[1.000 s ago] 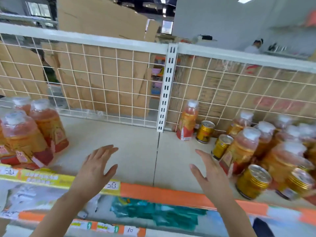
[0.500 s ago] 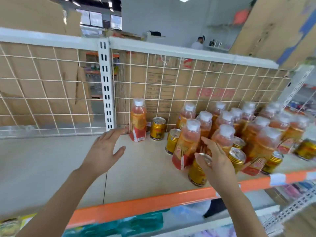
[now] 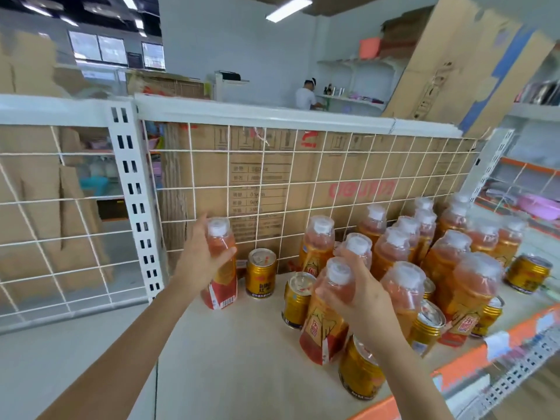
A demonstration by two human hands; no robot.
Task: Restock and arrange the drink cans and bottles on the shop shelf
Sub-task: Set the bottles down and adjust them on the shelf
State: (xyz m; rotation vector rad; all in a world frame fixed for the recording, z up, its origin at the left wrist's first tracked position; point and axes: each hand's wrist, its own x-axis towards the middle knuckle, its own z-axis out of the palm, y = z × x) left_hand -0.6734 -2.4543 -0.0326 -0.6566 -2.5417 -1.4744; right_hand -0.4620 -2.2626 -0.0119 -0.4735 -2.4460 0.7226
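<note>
Though close-packed, gold cans [image 3: 261, 273] among bottles [image 3: 400, 259], grid [image 3: 193, 188] behind.

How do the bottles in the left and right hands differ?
The left bottle is back by the mesh, barcode showing. The right bottle is nearer the front among cans, logo showing. Both are orange, white-capped and gripped.

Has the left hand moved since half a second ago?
Yes: the left hand went right, away from the white upright, and now grips the lone bottle.
</note>
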